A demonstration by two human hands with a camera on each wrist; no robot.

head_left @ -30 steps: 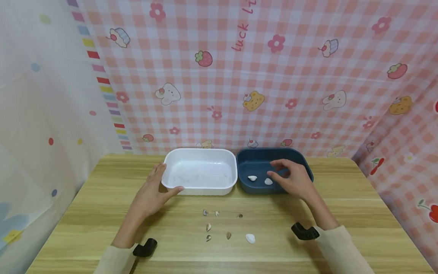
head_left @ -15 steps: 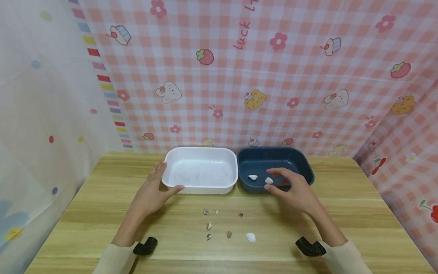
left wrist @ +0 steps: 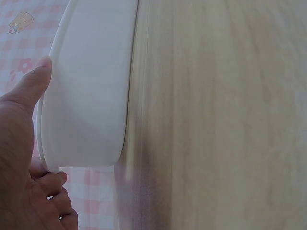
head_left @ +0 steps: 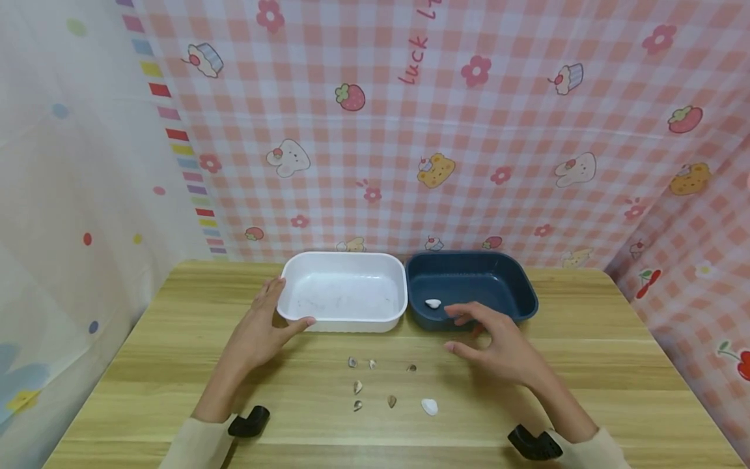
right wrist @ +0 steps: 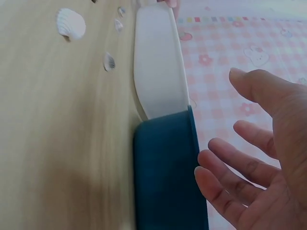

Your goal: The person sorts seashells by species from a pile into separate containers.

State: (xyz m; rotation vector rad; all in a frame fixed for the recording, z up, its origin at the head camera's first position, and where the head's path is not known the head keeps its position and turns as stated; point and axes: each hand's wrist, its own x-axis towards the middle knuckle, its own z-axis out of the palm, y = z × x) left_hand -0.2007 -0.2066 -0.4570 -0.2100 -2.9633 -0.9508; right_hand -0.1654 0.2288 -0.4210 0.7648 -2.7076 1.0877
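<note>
My left hand (head_left: 256, 335) grips the left front corner of a white plastic tray (head_left: 342, 324). In the left wrist view, its thumb lies on the tray's rim and its fingers bend around the corner. My right hand (head_left: 500, 345) hovers over the front edge of a dark blue tray (head_left: 471, 260), thumb and fingers apart, with nothing between them. A white seashell (head_left: 433, 303) lies inside the blue tray; the part behind my right hand is hidden. On the table before the trays lie a larger white seashell (head_left: 430, 407) and several small brownish shells (head_left: 392, 401).
The two trays stand side by side at the back of the wooden table (head_left: 316, 430), near a pink checked cloth (head_left: 375, 143). White cloth hangs at the left. A black wrist mount (head_left: 249, 422) sits at each sleeve.
My right hand has drawn back from inside the blue tray toward its front edge, now covering the second white shell there. My left hand stays on the white tray.
</note>
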